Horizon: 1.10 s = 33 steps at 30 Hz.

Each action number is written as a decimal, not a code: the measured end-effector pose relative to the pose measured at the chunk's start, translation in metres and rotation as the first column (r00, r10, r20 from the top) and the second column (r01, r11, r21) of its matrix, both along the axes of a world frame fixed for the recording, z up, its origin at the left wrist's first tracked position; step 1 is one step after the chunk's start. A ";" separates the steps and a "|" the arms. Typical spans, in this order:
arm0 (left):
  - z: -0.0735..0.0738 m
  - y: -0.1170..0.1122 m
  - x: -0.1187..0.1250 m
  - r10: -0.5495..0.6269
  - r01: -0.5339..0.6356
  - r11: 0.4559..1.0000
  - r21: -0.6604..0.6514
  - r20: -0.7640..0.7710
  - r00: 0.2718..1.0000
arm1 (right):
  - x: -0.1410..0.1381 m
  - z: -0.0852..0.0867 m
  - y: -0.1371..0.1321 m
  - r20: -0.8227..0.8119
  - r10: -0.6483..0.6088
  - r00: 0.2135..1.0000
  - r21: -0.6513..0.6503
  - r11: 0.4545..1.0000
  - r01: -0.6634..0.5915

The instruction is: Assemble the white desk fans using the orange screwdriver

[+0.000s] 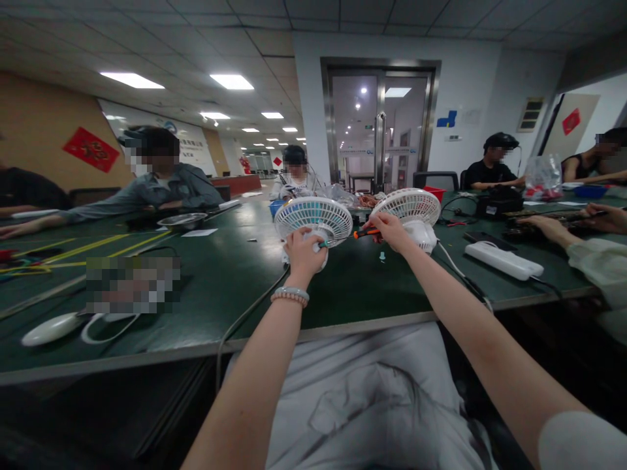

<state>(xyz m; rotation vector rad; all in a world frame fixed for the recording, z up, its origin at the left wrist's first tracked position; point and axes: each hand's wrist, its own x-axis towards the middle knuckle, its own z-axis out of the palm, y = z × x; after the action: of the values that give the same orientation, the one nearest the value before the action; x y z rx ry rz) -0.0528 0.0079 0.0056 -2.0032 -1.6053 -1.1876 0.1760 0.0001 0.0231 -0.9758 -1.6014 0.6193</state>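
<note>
My right hand (389, 230) grips an orange and black screwdriver (363, 233), whose thin shaft points left. Its tip is close to a small teal part (323, 244), and I cannot tell whether they touch. Closed around that part is my left hand (302, 251), in front of a white desk fan (313, 219) with a round grille. Part of this fan's body is hidden behind the hand. A second white fan (421, 228) stands just beyond my right hand, its grille tilted upward. On the table between the arms lies a small pale teal plastic piece (383, 257).
A white power strip (503, 261) and a dark phone lie at right, near a co-worker's hands (553, 228). Cables run over the front edge of the green table (196, 326). At left are a metal bowl (183, 220) and a white-handled object (51, 328). Several people sit around.
</note>
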 end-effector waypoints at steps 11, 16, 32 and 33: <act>-0.003 0.003 -0.003 -0.014 0.014 1.000 0.025 -0.008 1.000 | 0.002 -0.003 0.000 -0.349 0.311 0.884 -0.052 0.935 -0.350; -0.004 0.002 -0.004 -0.015 0.015 1.000 0.022 -0.005 1.000 | 0.006 -0.004 -0.004 -0.414 0.468 0.781 -0.088 0.833 -0.546; -0.003 0.001 -0.004 -0.020 0.020 1.000 0.020 -0.007 1.000 | 0.013 -0.009 0.003 -0.409 0.506 0.759 -0.151 0.783 -0.603; -0.003 0.001 -0.004 -0.020 0.020 1.000 0.021 -0.008 1.000 | 0.013 -0.010 0.003 -0.396 0.496 0.773 -0.175 0.785 -0.594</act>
<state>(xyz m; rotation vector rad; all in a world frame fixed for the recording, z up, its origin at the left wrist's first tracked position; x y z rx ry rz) -0.0564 0.0087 0.0023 -2.0131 -1.5659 -1.1979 0.1891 0.0036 0.0134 -0.5408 -1.5073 1.3930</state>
